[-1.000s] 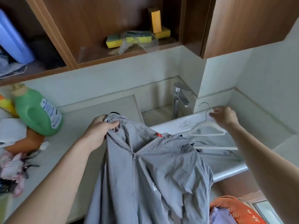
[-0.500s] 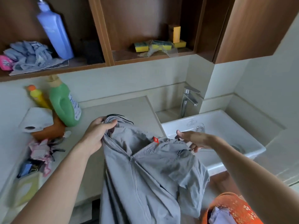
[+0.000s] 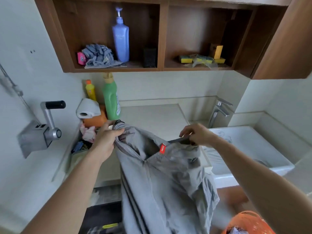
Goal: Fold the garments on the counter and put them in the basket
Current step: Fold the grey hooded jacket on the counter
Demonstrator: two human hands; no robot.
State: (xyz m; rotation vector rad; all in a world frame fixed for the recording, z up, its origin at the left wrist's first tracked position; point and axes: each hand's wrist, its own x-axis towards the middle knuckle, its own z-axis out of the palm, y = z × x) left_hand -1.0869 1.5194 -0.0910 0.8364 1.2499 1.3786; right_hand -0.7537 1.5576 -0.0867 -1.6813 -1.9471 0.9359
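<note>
Left hand (image 3: 105, 142) and right hand (image 3: 196, 135) each pinch the grey jacket's (image 3: 162, 179) collar in a closed grip above the counter's (image 3: 152, 115) front edge, presumably to square it for folding.

I see a blue pump bottle (image 3: 120, 36) in the wooden wall shelf (image 3: 161, 38), sponges (image 3: 202, 59) beside it, a green detergent bottle (image 3: 110, 98) near a paper roll (image 3: 87, 108), and a faucet (image 3: 219, 111) above the white sink (image 3: 270, 149).
</note>
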